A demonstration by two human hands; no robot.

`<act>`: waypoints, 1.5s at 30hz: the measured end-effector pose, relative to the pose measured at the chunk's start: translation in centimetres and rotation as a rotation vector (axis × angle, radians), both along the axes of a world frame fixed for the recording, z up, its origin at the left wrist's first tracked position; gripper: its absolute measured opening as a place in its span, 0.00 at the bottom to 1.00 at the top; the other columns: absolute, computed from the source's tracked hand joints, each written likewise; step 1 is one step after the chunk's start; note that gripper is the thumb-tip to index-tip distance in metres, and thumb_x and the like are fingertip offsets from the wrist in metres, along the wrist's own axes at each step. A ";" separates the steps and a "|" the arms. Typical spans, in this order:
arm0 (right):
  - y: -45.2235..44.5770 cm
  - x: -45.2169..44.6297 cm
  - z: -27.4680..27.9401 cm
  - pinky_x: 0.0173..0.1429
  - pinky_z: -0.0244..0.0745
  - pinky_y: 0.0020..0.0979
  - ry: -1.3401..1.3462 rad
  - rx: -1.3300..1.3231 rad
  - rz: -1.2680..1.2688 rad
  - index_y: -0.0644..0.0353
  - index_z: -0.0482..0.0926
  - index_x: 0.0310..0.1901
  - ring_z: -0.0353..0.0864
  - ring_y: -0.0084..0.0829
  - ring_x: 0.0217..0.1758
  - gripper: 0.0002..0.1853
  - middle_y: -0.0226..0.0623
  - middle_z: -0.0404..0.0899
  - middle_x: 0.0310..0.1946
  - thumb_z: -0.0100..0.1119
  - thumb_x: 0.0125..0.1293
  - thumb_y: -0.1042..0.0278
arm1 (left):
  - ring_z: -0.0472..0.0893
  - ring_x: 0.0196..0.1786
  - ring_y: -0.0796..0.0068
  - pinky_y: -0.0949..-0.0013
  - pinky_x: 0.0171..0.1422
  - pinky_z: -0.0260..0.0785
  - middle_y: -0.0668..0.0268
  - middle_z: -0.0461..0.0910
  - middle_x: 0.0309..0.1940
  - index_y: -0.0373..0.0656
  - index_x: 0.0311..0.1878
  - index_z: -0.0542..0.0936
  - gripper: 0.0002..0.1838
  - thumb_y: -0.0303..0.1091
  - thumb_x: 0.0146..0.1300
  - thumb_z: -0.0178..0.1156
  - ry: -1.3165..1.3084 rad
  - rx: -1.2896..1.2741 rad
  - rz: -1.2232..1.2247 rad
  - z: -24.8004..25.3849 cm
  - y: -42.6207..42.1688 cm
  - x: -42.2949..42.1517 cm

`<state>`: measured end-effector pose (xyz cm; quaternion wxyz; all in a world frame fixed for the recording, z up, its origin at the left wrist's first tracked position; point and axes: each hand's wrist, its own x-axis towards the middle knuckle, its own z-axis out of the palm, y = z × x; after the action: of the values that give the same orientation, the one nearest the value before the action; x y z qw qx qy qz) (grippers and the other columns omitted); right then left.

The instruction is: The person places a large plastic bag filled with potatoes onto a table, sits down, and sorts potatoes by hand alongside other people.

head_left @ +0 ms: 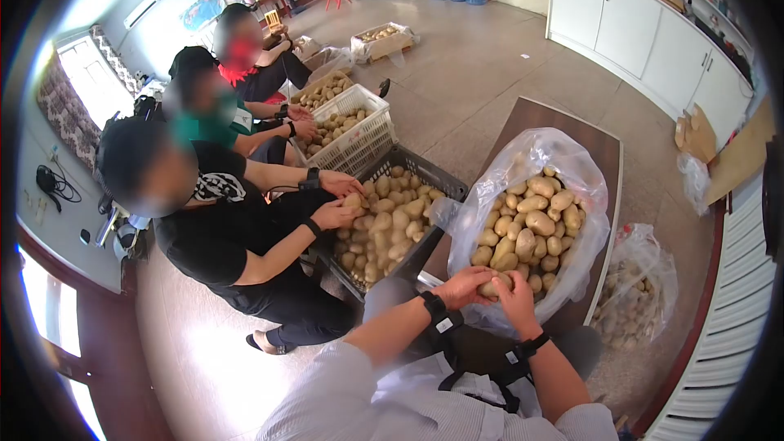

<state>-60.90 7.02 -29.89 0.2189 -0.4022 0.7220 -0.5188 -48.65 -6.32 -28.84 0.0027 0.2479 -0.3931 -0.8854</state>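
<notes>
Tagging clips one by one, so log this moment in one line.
left hand: holds potato | right hand: same potato | place: at open plastic bag of potatoes | nearby: co-worker's hands at dark crate

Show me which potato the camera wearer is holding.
The potato held between the left hand and right hand, at the near end of the clear bag; the bag's other potatoes lie heaped, in neither hand.
</notes>
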 end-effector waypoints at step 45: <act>4.4 -2.1 -2.5 0.59 0.65 0.46 0.865 0.261 0.248 0.54 0.85 0.28 0.74 0.42 0.51 0.10 0.34 0.82 0.31 0.59 0.56 0.59 | 0.83 0.34 0.59 0.58 0.36 0.74 0.58 0.82 0.31 0.41 0.36 0.82 0.16 0.46 0.59 0.65 -1.062 -1.578 0.249 -10.9 -20.5 12.4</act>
<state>-63.03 11.37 -32.38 0.0068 -0.6338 0.7526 -0.1785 -36.24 -26.87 -39.78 0.0844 0.5835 -0.7970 -0.1310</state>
